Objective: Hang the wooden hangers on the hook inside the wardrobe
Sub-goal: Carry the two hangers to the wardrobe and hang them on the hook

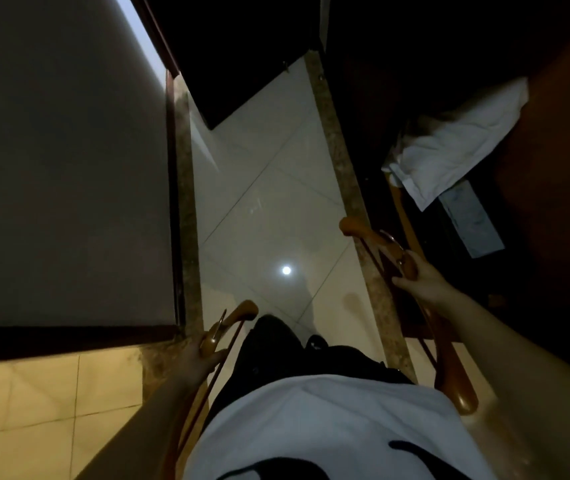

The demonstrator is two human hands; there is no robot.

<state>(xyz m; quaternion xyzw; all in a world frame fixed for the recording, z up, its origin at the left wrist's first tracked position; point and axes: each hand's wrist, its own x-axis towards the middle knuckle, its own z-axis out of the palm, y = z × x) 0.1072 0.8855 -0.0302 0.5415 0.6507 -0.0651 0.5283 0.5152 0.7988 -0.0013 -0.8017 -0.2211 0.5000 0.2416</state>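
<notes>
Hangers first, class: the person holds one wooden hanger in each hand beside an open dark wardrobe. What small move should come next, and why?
Probably raise the right hand and its hanger toward the dark wardrobe opening on that side. That hand is already next to the wardrobe, the hanger's metal hook shows above its fingers, and no hook or rail is in view, so looking up comes with it. The left hand keeps its hanger low.

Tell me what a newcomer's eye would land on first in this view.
Two wooden hangers stand out: one in the left hand at bottom centre, its hanger pointing forward, another hanger gripped by the right hand on the right. Between them a lamp's reflection glares on the pale floor tiles.
</notes>
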